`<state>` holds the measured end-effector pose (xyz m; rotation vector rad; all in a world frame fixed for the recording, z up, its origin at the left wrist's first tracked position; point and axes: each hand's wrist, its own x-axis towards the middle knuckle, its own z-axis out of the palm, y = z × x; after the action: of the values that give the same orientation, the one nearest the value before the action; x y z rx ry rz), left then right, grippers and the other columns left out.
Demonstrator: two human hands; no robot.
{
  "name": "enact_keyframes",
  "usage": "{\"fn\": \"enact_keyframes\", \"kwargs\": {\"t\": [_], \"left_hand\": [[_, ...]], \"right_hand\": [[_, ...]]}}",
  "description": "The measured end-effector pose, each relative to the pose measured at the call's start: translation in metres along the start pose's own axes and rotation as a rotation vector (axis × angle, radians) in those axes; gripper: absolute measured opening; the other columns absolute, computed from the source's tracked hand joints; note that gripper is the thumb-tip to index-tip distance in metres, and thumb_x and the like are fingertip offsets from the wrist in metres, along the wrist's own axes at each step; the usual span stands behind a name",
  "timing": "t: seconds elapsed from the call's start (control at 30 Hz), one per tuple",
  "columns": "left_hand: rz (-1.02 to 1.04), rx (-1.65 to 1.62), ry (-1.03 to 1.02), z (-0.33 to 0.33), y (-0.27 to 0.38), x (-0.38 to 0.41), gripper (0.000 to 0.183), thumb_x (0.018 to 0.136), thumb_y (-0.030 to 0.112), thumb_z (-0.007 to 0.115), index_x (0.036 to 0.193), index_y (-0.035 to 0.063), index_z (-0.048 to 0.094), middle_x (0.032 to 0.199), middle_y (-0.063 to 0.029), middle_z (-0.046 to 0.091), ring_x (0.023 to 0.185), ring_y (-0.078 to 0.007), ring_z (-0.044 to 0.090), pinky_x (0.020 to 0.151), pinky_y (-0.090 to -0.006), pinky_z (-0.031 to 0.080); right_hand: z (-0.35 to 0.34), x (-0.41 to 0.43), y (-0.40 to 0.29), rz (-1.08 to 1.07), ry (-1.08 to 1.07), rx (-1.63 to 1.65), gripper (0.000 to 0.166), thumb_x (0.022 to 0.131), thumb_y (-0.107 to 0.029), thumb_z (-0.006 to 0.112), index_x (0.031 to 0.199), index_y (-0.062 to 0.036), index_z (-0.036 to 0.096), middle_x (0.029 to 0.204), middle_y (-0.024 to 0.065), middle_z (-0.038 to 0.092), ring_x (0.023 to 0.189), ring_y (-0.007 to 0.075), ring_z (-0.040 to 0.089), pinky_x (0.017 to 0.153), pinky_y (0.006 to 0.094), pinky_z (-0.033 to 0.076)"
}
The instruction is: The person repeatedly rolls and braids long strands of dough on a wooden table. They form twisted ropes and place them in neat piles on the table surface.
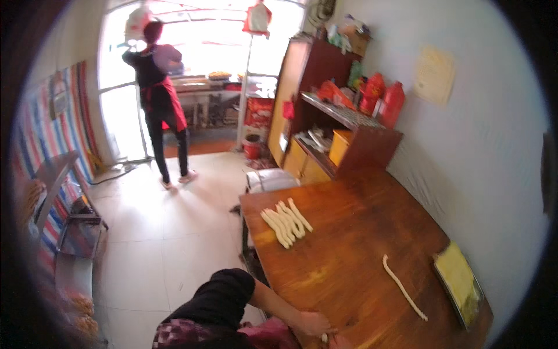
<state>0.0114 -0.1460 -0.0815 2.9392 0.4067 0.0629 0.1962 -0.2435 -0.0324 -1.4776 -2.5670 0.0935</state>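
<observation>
My left hand (311, 323) is low over the wooden table (348, 261), its fingers curled at a small piece of pale dough (324, 337). Only part of my right hand (340, 343) shows, cut off by the bottom edge of the view, close to the same dough; its fingers are mostly hidden. Further right, one long thin dough rope (403, 288) lies slantwise by itself. Near the table's far left corner, several thicker dough strips (283, 223) rest side by side, some touching.
A metal-edged tray (457, 296) with a yellow surface stands by the wall. Beyond the table are a dark red cabinet (370, 152) with red bottles (392, 104) and a red bucket (251, 147). A person in a red apron (174, 104) stands at the doorway. Left is a chair (78, 235).
</observation>
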Motion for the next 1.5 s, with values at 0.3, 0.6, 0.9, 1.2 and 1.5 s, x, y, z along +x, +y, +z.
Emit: {"fn": "enact_keyframes", "kwargs": {"t": [0.3,0.6,0.9,1.2,1.5], "left_hand": [[0.136,-0.209,0.168,-0.069,0.042,-0.003,0.039,0.088,0.030,0.046,0.115,0.0018,0.051,0.084,-0.0171,0.062,0.076,-0.0345,0.061,0.061,-0.0466,0.050],[0.106,-0.084,0.034,0.033,0.027,0.062,0.069,0.087,0.043,0.048,0.142,0.0059,0.028,0.109,-0.0169,0.056,0.089,-0.0321,0.061,0.060,-0.0451,0.051],[0.099,-0.227,-0.041,-0.033,0.059,0.046,0.064,0.092,0.030,0.043,0.144,0.0009,0.020,0.111,-0.0155,0.053,0.096,-0.0315,0.056,0.075,-0.0402,0.049],[0.154,-0.198,-0.145,-0.031,0.065,0.069,0.049,0.091,0.036,0.046,0.126,0.0018,0.040,0.113,-0.0135,0.048,0.089,-0.0310,0.054,0.068,-0.0412,0.049],[0.073,-0.275,-0.165,-0.069,0.066,0.065,0.039,0.092,0.034,0.049,0.123,0.0112,0.049,0.111,-0.0154,0.055,0.093,-0.0314,0.058,0.073,-0.0456,0.049]], "right_hand": [[0.022,-0.039,0.029,0.110,-0.049,0.054,0.048,0.083,-0.021,0.060,0.127,-0.0044,0.050,0.088,0.0186,0.061,0.078,0.0398,0.057,0.068,0.0476,0.048],[0.030,-0.077,0.054,0.222,-0.080,0.075,0.055,0.084,-0.027,0.062,0.134,-0.0094,0.044,0.109,0.0219,0.058,0.094,0.0410,0.055,0.080,0.0469,0.047],[-0.029,-0.063,0.005,0.135,0.122,0.014,0.043,0.086,-0.028,0.060,0.123,-0.0067,0.051,0.106,0.0217,0.057,0.092,0.0377,0.057,0.076,0.0468,0.049],[-0.038,-0.077,-0.013,0.327,0.210,0.045,0.033,0.087,-0.031,0.057,0.110,-0.0074,0.058,0.083,0.0187,0.063,0.082,0.0389,0.059,0.075,0.0457,0.049],[-0.098,-0.103,-0.017,0.858,0.081,0.263,0.057,0.094,-0.037,0.041,0.138,-0.0009,0.038,0.138,0.0271,0.038,0.126,0.0425,0.036,0.107,0.0454,0.028]]}}
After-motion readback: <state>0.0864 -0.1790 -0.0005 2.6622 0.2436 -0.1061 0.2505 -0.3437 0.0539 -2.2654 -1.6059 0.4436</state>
